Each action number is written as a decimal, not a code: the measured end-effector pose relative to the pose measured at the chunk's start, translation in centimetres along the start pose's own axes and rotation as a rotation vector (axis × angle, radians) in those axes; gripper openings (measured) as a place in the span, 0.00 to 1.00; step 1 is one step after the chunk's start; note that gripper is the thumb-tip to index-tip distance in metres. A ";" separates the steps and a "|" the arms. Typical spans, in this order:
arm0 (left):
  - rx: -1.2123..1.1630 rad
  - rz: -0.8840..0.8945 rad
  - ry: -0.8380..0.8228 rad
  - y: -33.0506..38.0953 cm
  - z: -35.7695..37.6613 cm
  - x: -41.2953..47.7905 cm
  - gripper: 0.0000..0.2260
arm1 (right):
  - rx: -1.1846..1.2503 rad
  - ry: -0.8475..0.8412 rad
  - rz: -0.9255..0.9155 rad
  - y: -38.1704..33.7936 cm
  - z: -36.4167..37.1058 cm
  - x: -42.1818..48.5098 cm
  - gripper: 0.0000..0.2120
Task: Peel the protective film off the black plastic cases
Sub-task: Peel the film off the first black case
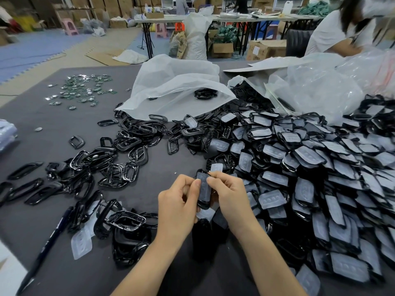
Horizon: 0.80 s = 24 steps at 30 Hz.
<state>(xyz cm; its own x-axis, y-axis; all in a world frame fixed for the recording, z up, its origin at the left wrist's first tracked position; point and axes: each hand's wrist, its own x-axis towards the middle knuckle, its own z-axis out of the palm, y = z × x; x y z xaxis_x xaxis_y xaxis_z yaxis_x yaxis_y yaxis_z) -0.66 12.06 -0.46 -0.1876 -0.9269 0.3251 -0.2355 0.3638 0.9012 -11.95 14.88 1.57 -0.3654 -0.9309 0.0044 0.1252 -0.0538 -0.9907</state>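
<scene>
Both hands hold one black plastic case (pixel 202 190) upright above the table, its face covered by cloudy protective film. My left hand (pixel 179 201) grips its left side, thumb on the film. My right hand (pixel 229 194) pinches the case's upper right edge with thumb and forefinger. A large heap of film-covered black cases (pixel 316 167) spreads over the right half of the table. Bare glossy black frames (pixel 119 159) lie scattered to the left. Peeled film pieces (pixel 82 242) lie near the front left.
The table has a dark grey cloth (pixel 53 124). A white plastic bag (pixel 171 86) lies open behind the frames, clear bags (pixel 320 86) at right. Small green circuit boards (pixel 83 88) sit far left. A dark pen (pixel 49 242) lies front left. A person (pixel 342 28) leans at far right.
</scene>
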 end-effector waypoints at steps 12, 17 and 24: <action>0.053 0.096 -0.007 0.0 -0.1 0.0 0.10 | -0.049 0.023 -0.042 0.2 -0.1 0.1 0.14; 0.075 0.090 0.000 -0.1 -0.1 0.0 0.08 | -0.219 0.034 -0.128 0.3 -0.2 0.0 0.17; 0.062 0.064 -0.015 -0.1 -0.1 -0.1 0.09 | -0.285 0.002 -0.124 -0.1 -0.6 0.1 0.18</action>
<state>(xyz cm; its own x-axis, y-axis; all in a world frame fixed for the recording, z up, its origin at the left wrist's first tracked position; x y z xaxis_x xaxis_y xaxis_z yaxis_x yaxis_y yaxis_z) -0.57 12.07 -0.56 -0.2180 -0.9002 0.3769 -0.2814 0.4278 0.8590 -12.53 14.99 1.64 -0.3632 -0.9229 0.1277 -0.1845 -0.0631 -0.9808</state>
